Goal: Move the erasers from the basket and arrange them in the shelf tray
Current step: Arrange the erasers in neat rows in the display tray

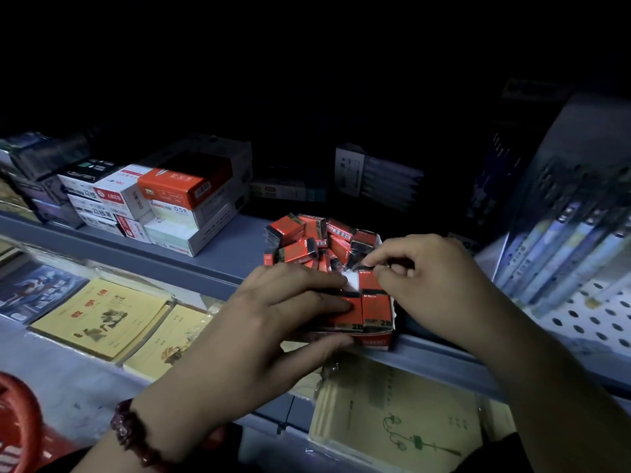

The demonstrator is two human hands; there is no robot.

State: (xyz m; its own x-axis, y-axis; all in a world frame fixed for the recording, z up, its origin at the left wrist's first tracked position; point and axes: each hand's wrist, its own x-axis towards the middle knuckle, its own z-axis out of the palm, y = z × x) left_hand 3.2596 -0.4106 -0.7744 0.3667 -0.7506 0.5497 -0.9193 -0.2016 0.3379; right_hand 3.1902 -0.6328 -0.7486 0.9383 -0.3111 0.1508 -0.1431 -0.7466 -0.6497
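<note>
Dim shop aisle, grey-blue metal shelf (pixel 218 254). At its front edge, small red cardboard tray (pixel 374 340): red-and-black boxed erasers (pixel 353 317) flat in front, long axes front-to-back, "2B" ends forward; jumbled heap behind. Left hand (pixel 273 312) pressing with straight fingers; right hand (pixel 433 278) pinching rightmost eraser (pixel 375 303) at far end.

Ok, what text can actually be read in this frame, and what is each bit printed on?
"2B": front ends of the two erasers at the tray front.
"0.5": white box in the left stack.
Too blurred to read: tray label, other boxes, eraser barcodes, notebook titles.
</note>
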